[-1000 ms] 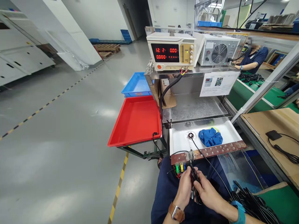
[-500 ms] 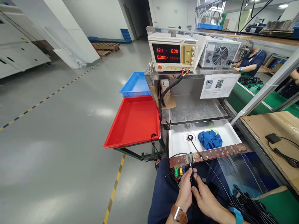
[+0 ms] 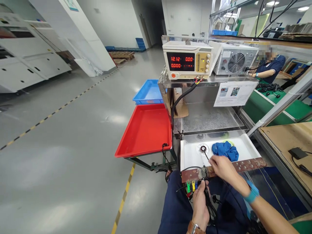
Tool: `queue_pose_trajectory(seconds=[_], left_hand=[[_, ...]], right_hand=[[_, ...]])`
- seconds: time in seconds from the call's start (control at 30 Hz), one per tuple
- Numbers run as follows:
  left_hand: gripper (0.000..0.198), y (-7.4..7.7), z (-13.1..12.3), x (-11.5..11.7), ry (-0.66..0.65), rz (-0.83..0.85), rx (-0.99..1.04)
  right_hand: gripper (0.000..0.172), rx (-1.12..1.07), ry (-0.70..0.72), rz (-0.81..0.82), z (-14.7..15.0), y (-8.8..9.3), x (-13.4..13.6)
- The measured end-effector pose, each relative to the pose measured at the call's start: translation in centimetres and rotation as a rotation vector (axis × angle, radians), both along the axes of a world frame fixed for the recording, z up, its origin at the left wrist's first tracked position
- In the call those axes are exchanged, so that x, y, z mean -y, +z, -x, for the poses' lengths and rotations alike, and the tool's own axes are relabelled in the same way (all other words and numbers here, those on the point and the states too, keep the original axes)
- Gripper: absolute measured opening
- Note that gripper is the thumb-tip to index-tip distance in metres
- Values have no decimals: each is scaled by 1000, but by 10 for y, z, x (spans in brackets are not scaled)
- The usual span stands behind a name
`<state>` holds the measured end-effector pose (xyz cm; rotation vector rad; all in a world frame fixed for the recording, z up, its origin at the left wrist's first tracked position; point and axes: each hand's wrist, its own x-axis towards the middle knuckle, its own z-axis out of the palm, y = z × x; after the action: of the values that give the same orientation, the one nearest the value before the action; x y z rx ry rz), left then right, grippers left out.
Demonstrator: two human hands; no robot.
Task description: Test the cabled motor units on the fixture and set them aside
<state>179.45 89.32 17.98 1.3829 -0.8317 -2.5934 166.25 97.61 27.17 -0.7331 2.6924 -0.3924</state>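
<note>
Right hand [image 3: 223, 168] on cable [image 3: 206, 155], display [image 3: 180, 62] (red 12.12)

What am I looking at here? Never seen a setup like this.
No robot: these are a person's bare hands, seen from one head-worn camera looking forward and down. The left hand holds a black cable bundle below a brown strip. The right hand is at a thin black cable running from a round fitting in the white tray; its grip is unclear. A crumpled blue cloth lies beside the fitting. Above stands a box with red digits.
</note>
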Motion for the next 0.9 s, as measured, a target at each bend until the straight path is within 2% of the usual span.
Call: queue_pose_trajectory(seconds=[0.07,0.17,0.33,0.43,0.53,0.73,0.83,0.9], left_hand=[[69,-4,2,-1,-5,-17,10],[69,-16,2,0,-32,3,-24],[76,-43,4,2,-92,104,-49],[75,-51,6,3,-104,207,-54],[74,-48,6,4,-142,227,-64],[73,-35,6,9,-237,137,-54],[74,-35,6,11,-287,161,-51],[74,-37,8,11,-271,177,-59]], right_hand=[[33,-73,-12,-116,39,-14,19],[36,-80,43,-204,78,-40,44],[33,-50,113,-176,98,-67,60],[38,-48,106,-173,101,-76,58],[38,-40,76,-177,104,-83,59],[38,-35,19,-176,103,-88,65],[38,-45,20,-169,102,-86,66],[38,-54,18,-164,102,-86,66]])
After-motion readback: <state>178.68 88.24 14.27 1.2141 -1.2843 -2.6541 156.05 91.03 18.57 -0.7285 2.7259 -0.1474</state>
